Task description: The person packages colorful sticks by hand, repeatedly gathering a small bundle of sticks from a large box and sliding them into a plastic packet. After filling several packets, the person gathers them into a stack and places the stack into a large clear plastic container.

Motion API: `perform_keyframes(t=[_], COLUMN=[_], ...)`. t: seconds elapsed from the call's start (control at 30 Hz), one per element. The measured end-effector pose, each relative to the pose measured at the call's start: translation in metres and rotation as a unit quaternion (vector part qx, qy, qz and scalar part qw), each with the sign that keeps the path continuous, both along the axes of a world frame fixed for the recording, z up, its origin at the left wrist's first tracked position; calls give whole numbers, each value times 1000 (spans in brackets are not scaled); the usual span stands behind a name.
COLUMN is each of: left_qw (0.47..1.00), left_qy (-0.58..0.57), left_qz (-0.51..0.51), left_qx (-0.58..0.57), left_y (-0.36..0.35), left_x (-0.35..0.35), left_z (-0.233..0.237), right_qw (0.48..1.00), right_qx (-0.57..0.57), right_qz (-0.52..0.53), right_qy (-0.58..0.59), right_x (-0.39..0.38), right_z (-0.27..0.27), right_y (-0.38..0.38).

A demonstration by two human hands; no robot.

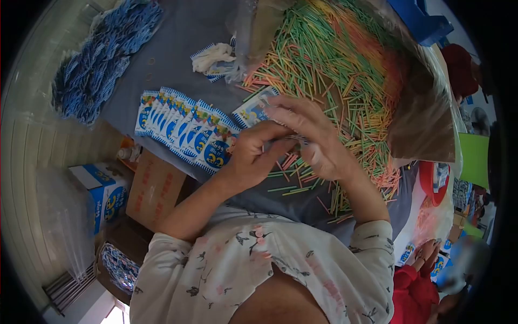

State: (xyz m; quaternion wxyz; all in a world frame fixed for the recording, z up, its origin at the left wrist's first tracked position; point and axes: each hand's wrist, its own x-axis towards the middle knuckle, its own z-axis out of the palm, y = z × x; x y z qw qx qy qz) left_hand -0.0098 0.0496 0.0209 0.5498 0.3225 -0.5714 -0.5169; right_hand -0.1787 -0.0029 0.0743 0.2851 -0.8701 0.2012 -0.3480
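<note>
My left hand point(257, 150) is closed, its fingers bent toward my right hand point(319, 135). The right fingers curve over the left fingertips, with the thumb tucked below. Between the two hands shows a small shiny edge point(297, 139); I cannot tell what it belongs to. Just beyond them is a blue-and-white printed packet point(253, 108), overlapped by the right fingertips in this view. Left of my hands, a row of similar packets point(186, 129) lies fanned out and overlapping. Thin coloured sticks point(324, 48), green, yellow, orange and pink, are heaped beyond and right of my hands.
A pile of blue patterned packets point(108, 59) lies at the far left of the grey cloth point(178, 32). A crumpled whitish bundle point(216, 58) sits behind the row. Cardboard point(156, 189) and a printed box point(102, 194) stand lower left. A person in red point(413, 291) is at lower right.
</note>
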Motion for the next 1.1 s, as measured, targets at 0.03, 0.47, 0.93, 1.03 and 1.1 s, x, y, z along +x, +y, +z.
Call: perform_keyframes(t=[0.03, 0.47, 0.93, 1.03, 1.1], left_qw=[999, 730, 685, 752, 784], left_qy=[7, -591, -622, -575, -558], left_qz=[31, 253, 285, 211, 152], left_qx=[11, -229, -249, -245, -226], left_y=[8, 34, 10, -8, -24], left_x=[7, 64, 64, 33, 17], left_z=[3, -20, 14, 22, 16], right_qw=[994, 988, 770, 723, 723], right_qx=[-29, 8, -193, -220, -203], right_qz=[7, -130, -441, -460, -463], right_qy=[107, 80, 419, 466, 470], right_x=[1, -8, -46, -37, -29], right_z=[6, -14, -34, -41, -44], right_y=[7, -6, -132, -156, -166])
